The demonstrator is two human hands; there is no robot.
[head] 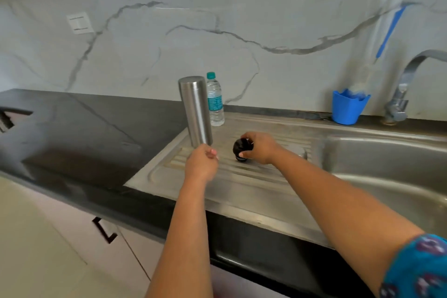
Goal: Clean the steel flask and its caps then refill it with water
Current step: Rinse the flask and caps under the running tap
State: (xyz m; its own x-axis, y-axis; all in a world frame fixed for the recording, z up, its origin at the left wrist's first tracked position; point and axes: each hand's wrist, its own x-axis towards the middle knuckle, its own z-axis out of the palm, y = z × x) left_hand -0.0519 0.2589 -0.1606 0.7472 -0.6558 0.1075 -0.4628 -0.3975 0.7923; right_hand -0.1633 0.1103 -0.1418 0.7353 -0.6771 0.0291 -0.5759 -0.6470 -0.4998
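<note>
The steel flask (196, 110) stands upright above the ribbed steel drainboard (242, 184). My left hand (201, 164) grips its lower end, so the bottom of the flask is hidden. A closed flat steel end faces up. To the right, my right hand (260, 147) holds a black cap (240, 149) with its fingers curled round it, low over the drainboard. A clear plastic water bottle (215, 100) with a green cap stands just behind the flask.
The steel sink basin (387, 164) lies to the right, with the tap (406, 84) behind it. A blue cup-shaped holder (348, 106) stands by the wall. The black countertop (84, 133) stretches left. Cabinet fronts with dark handles (105, 230) lie below.
</note>
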